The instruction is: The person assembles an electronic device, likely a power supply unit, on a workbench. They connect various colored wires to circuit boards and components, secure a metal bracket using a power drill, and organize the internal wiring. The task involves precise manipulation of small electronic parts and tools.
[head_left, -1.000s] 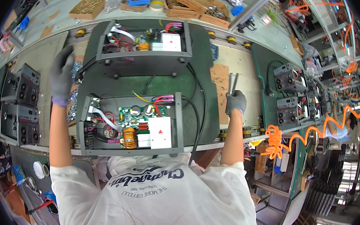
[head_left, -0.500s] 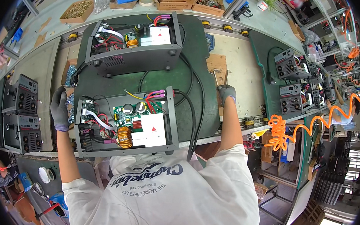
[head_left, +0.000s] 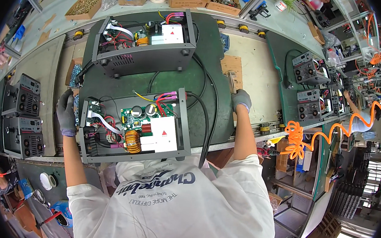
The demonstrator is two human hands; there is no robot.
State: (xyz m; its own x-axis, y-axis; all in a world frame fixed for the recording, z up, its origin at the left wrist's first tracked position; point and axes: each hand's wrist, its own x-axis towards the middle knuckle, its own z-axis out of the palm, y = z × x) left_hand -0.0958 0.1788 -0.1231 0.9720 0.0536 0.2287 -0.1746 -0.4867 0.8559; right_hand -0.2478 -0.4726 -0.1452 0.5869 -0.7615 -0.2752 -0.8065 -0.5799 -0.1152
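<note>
My left hand [head_left: 67,113], in a dark grey glove, is beside the near metal case's left end, at a box of small bluish screws [head_left: 75,75]. Its fingers are stretched out and I see nothing held. My right hand [head_left: 241,100], also gloved, is curled at the green board's right edge, by a piece of brown cardboard [head_left: 232,67]. A thin strip-like piece [head_left: 232,83] sticks up from its fingers; its kind is unclear. Between my hands lies the open case [head_left: 132,159] with a circuit board [head_left: 132,119], copper coil [head_left: 132,141] and white cover [head_left: 162,133].
A second open case [head_left: 145,60] stands farther back on the green board [head_left: 171,82]. Black cables [head_left: 213,116] run down its right side. Finished-looking units stand left [head_left: 23,136] and right [head_left: 309,102]. Screw boxes [head_left: 83,7] line the back; an orange coiled hose [head_left: 294,137] hangs right.
My left hand has shifted slightly right, toward the near case. The thin piece at my right hand now leans more to the left. Both cases stay in place.
</note>
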